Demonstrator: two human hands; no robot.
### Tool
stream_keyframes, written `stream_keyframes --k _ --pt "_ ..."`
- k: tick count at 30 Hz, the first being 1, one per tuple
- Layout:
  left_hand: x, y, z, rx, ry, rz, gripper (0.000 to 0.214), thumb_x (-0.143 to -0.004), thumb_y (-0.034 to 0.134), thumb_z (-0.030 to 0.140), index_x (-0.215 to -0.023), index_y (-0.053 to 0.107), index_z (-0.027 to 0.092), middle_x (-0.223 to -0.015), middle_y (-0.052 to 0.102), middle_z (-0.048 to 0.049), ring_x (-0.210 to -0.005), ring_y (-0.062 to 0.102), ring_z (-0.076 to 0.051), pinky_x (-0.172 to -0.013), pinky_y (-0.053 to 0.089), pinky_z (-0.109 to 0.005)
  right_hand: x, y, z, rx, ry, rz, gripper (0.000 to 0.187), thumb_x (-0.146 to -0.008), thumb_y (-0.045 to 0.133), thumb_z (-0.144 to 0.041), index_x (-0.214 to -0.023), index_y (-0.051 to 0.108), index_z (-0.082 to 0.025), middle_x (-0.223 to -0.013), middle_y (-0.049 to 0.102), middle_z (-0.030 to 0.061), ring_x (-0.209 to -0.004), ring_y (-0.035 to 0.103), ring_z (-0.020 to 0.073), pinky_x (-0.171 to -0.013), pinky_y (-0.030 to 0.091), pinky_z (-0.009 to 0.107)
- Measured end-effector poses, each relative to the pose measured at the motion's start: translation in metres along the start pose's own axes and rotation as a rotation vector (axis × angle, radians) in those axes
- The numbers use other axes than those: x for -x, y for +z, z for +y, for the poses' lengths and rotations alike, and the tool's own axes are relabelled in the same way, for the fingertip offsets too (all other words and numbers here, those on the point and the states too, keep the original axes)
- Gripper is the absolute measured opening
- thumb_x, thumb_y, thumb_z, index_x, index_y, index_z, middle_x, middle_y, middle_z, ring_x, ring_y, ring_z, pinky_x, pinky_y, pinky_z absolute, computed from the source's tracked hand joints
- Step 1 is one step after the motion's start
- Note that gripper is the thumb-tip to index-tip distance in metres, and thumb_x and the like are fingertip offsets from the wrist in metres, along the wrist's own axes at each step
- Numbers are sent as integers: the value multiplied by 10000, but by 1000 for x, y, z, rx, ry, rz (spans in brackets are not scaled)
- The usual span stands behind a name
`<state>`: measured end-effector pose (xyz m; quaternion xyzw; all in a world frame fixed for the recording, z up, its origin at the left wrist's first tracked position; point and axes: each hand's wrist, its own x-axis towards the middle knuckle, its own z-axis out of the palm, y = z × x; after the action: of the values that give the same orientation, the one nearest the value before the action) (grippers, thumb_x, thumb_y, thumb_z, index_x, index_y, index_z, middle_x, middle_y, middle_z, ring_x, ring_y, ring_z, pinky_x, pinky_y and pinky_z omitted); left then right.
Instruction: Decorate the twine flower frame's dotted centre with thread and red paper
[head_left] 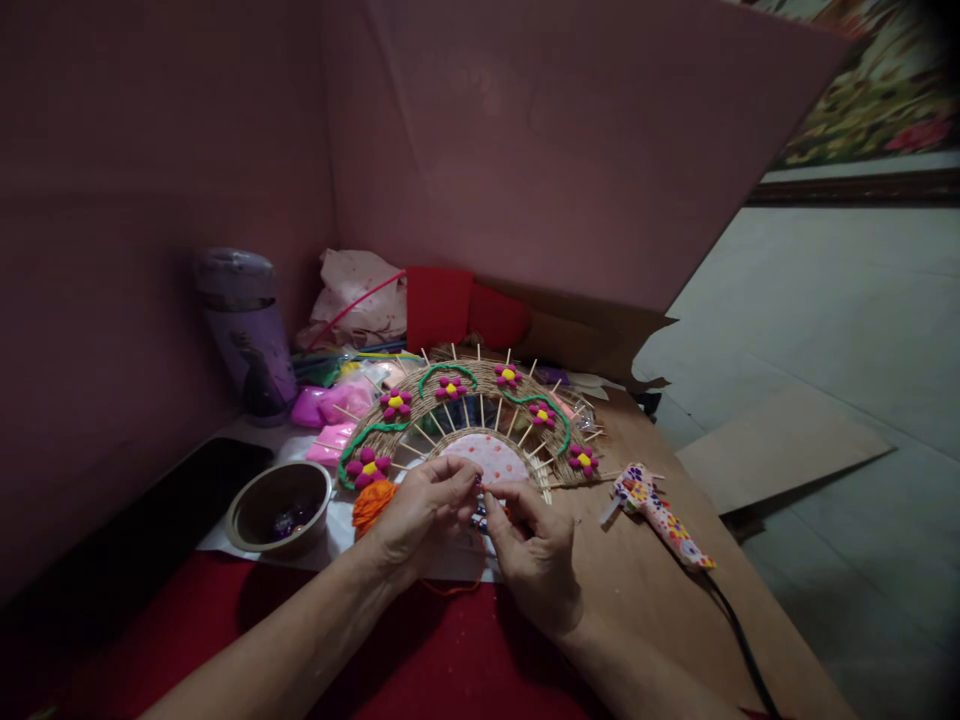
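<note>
Both hands meet in front of the half-round woven fan (pixel 487 385), which has thin sticks, twine, magenta flowers and green cord. My left hand (pixel 431 500) is closed, with a small dark purple bead (pixel 478 481) between thumb and forefinger. Close beside it, the thumb and forefinger of my right hand (pixel 536 555) pinch together on something too small to make out. A ball of orange yarn (pixel 373 505) lies by my left wrist. From there a loose orange strand (pixel 457 590) loops under the hands, and its end is hidden.
A brown bowl (pixel 279 508) with small purple pieces stands at left, near a dark flat object (pixel 142 520). Behind are a purple tumbler (pixel 251 345), pink packets (pixel 337 405) and red sheets (pixel 439 305). At right, a flower-patterned glue gun (pixel 664 515) lies with its cord trailing.
</note>
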<state>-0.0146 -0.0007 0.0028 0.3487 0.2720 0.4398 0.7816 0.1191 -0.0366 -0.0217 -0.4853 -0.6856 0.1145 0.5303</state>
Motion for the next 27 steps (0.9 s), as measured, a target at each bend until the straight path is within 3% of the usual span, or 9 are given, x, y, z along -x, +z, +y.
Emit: stream_keyframes --k 10,27 --pt "0 1 0 -9 11 13 222 -706 715 288 -668 565 128 -545 484 31 -475 399 -47 -457 312 -156 -2 -2 -3 22 -26 5 95 -809 541 -169 -822 632 -151 -489 355 -75 -392 315 60 -401 256 197" --pt "0 -1 0 -47 -6 21 215 -718 702 296 -693 562 135 -542 478 34 -477 389 -54 -463 324 -170 0 -2 -2 -3 6 -17 99 -835 516 -195 -855 608 -164 -519 394 -64 -409 328 70 -409 262 205"
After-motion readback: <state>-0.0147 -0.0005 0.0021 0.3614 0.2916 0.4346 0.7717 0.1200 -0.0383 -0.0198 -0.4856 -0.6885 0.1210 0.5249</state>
